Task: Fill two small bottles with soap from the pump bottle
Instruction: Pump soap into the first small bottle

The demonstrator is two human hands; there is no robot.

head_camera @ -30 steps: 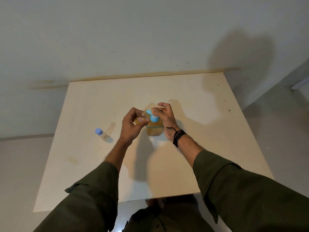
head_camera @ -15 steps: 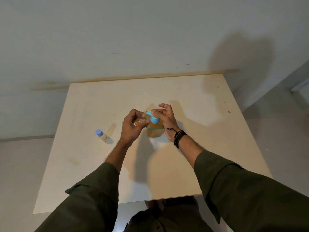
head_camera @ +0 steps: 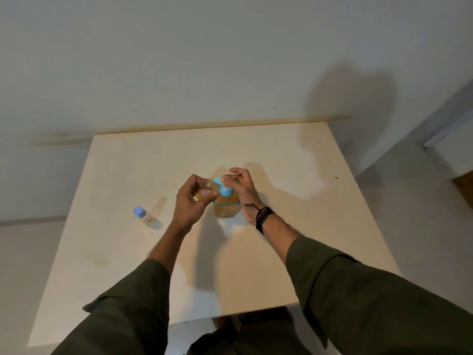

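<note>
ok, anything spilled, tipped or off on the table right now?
Nothing spilled that shows. The pump bottle stands upright, right hand on its pump head; the left hand holds a small bottle at the spout. The capped small bottle stands apart on the table. Only faint old stains.

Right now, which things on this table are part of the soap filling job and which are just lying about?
In the job:
- pump bottle, right hand on its blue pump head
- small bottle, gripped by the left hand at the spout
- capped small bottle, standing apart to the left

Just there:
- table
- black wrist bands
</note>
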